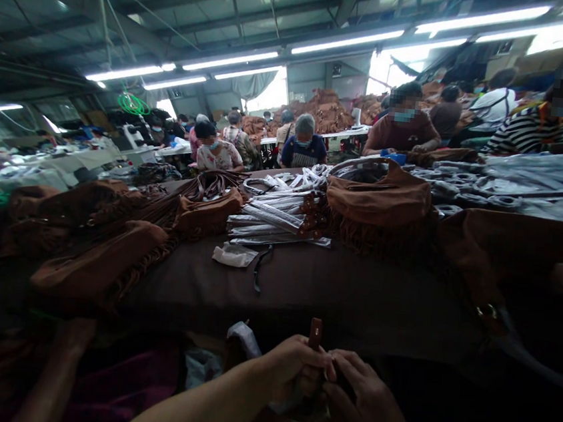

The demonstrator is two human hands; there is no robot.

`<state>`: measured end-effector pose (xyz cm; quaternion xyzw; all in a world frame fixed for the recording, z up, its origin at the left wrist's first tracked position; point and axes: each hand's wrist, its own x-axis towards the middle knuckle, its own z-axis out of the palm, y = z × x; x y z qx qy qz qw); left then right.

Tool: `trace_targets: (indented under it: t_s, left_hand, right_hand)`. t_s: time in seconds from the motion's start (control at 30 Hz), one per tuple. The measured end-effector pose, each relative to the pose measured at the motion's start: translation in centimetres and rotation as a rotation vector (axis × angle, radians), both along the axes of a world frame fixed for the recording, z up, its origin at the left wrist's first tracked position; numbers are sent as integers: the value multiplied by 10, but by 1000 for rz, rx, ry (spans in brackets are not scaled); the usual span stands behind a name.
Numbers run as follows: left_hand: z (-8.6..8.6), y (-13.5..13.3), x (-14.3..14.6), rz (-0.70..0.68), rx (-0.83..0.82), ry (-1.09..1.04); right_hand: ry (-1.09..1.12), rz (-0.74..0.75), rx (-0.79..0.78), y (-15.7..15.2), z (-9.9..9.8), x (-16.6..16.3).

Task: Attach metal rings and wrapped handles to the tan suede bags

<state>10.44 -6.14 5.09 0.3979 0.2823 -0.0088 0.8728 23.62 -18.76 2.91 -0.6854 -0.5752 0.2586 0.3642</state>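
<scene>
Your left fingers [320,359] are clamped on a brown tab [315,333], which stands roughly upright above the left hand [290,363], in front of the near table edge. The fingertips of your right hand [368,391] meet the left ones just beside the tab; whether they grip anything cannot be told, because the area below is dark and partly hidden. The step in hand is judged to be two-handed fingertip work at the lower end of the tab. The next move calls for a steady left pinch and fine control from the right fingertips, with the joint turned toward the light if it must be checked. To the left of your hands, a pale wrapping [244,338] shows. Beyond them lies the dark tabletop [314,285], carrying a white scrap [234,255] and, just beside it, a dark cord [257,272]. Farther back is a stack of wrapped straps [273,217], with a brown fringed bag [381,198] to its right. At the lower left, a co-worker's forearm [56,368] reaches toward another brown bag [99,262]; more co-workers sit beyond the table.
</scene>
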Motion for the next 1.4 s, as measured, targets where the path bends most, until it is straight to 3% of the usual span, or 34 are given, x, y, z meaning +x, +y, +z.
trace_targets:
  t_s: [0.2,0.43,0.6,0.73,0.8,0.9,1.13,1.3,1.4]
  left_hand:
    - [-10,0,-3,-8,-21,0]
    - [-3,0,-5,-37,-72,-14]
    - [-13,-17,-6,175,123,-93]
    - [-28,-28,-6,240,416,-154]
    - [-35,-28,-6,262,460,-162]
    - [-39,-24,-7,220,375,-146]
    - [-28,-12,-10,146,77,-90]
    - [-24,-6,-10,73,29,-7]
    - [-26,-6,-10,116,67,-15]
  right_hand:
    - [-133,51,5,3,1,4]
    - [-99,54,34,3,-8,5]
    - [94,20,-23,2,-1,5]
    - [141,54,3,3,4,4]
    - [114,14,-7,3,2,3]
    - [70,-31,-53,3,-3,4]
    - [-12,79,-28,6,-1,3]
    - [-78,79,-40,3,-9,2]
    - [-75,28,-55,2,-16,3]
